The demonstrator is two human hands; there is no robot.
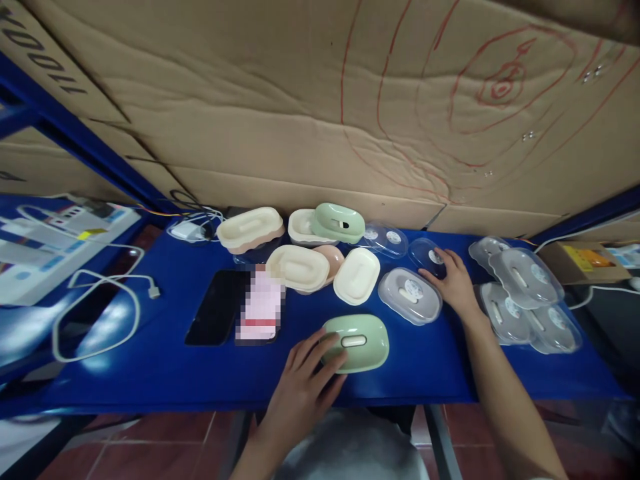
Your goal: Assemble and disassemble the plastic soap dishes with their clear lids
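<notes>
My left hand (310,373) grips the left end of a green oval soap dish (373,345), fingers over its rim and thumb at the near side. A small pale bar-shaped piece (354,341) lies in the dish's middle. Further right, my right hand (456,283) has thumb and fingers closed at the right edge of a clear plastic lid (423,255) with a round label. Just left of that hand sits a covered dish (410,297) under a clear lid. A cream dish part (357,277) lies behind the green dish.
Cream dish parts (250,227) and another green dish (340,222) stand along the cardboard wall (250,100). Clear lids (385,240) lie beside them. Several covered dishes (530,277) are piled at right. A black phone (217,308), a white cable (135,293) and a power strip (65,250) are at left.
</notes>
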